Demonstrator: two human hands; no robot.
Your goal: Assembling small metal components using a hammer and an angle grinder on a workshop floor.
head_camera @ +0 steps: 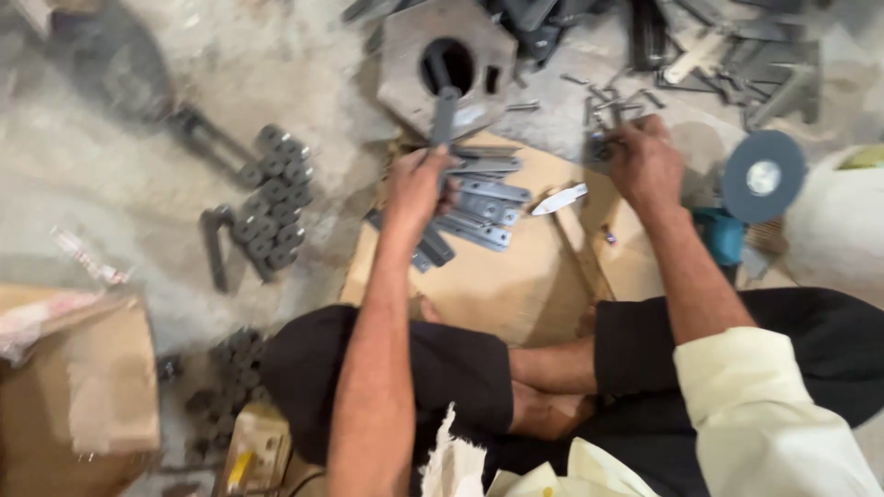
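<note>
Head view: flat steel bar (444, 118) stands on end at 12 o'clock of the frame centre, its upper end against the round hole of a hexagonal steel block (448, 64). Left hand (416, 189) wraps the bar's lower end, fingers closed on it. Just right of that hand lies a pile of drilled flat plates (483, 198) on a cardboard sheet (497, 276); a pale pointed piece (560, 198) sits at the pile's 3 o'clock.

Right hand (645, 161), at 2 o'clock, pinches a small dark part (600, 147); kind not resolvable, blurred. Short loose pins (612, 99) are scattered just above it. Grey grinding disc (762, 175) at 3 o'clock; stacked roller links (272, 198) at 9 o'clock.

Judgement: step in hand looks like seating the bar in the block. Next move calls for a steady, aligned bar and the small part brought across.
</note>
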